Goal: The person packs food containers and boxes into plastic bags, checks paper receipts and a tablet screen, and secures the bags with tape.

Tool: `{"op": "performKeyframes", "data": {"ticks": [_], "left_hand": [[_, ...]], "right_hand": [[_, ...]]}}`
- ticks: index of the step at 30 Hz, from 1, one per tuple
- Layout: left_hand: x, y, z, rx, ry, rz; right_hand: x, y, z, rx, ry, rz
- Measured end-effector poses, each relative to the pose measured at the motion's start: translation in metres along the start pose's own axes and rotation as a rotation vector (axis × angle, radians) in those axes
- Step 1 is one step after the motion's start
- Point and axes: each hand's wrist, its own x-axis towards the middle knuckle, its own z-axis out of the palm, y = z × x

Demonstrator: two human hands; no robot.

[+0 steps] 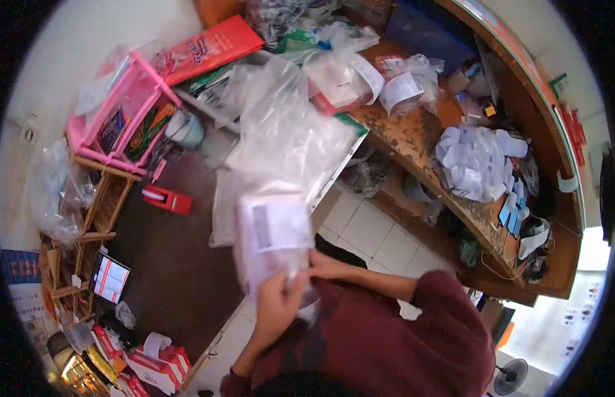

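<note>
A flat parcel (pixel 258 241) wrapped in clear plastic, with a white printed label (pixel 278 225) on its upper face, is held in front of my body. My left hand (pixel 279 298) grips its near edge, thumb on top. At the parcel's right side my right hand (pixel 325 264) is closed on the edge, its fingers partly hidden. Just beyond the parcel, clear plastic bags (pixel 274 119) lie over the table corner. The parcel is slightly blurred.
On the dark table (pixel 165 264) are a red tape dispenser (pixel 166 199), a pink rack (pixel 132 119) and a tablet (pixel 111 278). To the right, a worn wooden counter (pixel 413 142) carries wrapped parcels (pixel 403 89) and a bag of paper rolls (pixel 476 162). A tiled floor (pixel 364 228) shows between.
</note>
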Motion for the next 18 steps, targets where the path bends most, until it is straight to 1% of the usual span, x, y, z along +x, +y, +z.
{"op": "performKeyframes", "data": {"ticks": [1, 2, 4, 6, 7, 8, 9, 11, 12, 13, 14, 15, 16, 17, 18], "left_hand": [[0.021, 0.007, 0.022, 0.059, -0.102, 0.085], [0.041, 0.011, 0.043, 0.12, -0.206, 0.167], [0.081, 0.03, 0.097, 0.169, -0.328, 0.364], [0.123, 0.036, 0.155, 0.109, -0.494, 0.425], [0.14, 0.029, 0.187, 0.023, -0.475, 0.52], [0.15, 0.035, 0.203, 0.126, -0.549, 0.485], [0.151, 0.036, 0.216, 0.128, -0.534, 0.481], [0.144, 0.033, 0.232, 0.147, -0.189, 0.765], [0.137, 0.03, 0.224, 0.155, -0.414, 0.648], [0.129, 0.019, 0.216, 0.153, -0.391, 0.623], [0.121, 0.002, 0.205, 0.154, -0.588, 0.561], [0.116, -0.017, 0.193, 0.15, -0.773, 0.494], [0.112, -0.046, 0.18, 0.194, -0.857, 0.398], [0.107, -0.077, 0.166, 0.231, -0.944, 0.301], [0.094, -0.1, 0.145, 0.179, -0.805, 0.148]], "right_hand": [[-0.014, 0.011, -0.025, -0.054, 0.1, -0.033], [-0.032, 0.014, -0.045, -0.03, 0.218, -0.035], [-0.067, 0.017, -0.094, 0.132, 0.49, -0.033], [-0.097, 0.019, -0.154, 0.334, 0.735, -0.082], [-0.109, 0.018, -0.188, 0.416, 0.834, -0.12], [-0.118, 0.018, -0.225, 0.493, 0.91, -0.165], [-0.127, 0.019, -0.261, 0.551, 0.965, -0.201], [-0.137, 0.024, -0.327, 0.61, 0.995, -0.242], [-0.14, 0.027, -0.357, 0.636, 0.985, -0.236], [-0.129, 0.005, -0.361, 0.408, 1.0, -0.317], [-0.129, 0.0, -0.371, 0.648, 1.045, -0.185], [-0.121, -0.03, -0.368, 0.786, 1.15, -0.034], [-0.114, -0.042, -0.363, 0.587, 1.212, -0.096], [-0.123, -0.022, -0.398, 0.339, 1.255, 0.025], [-0.125, -0.016, -0.408, 0.211, 1.258, 0.085]]}}
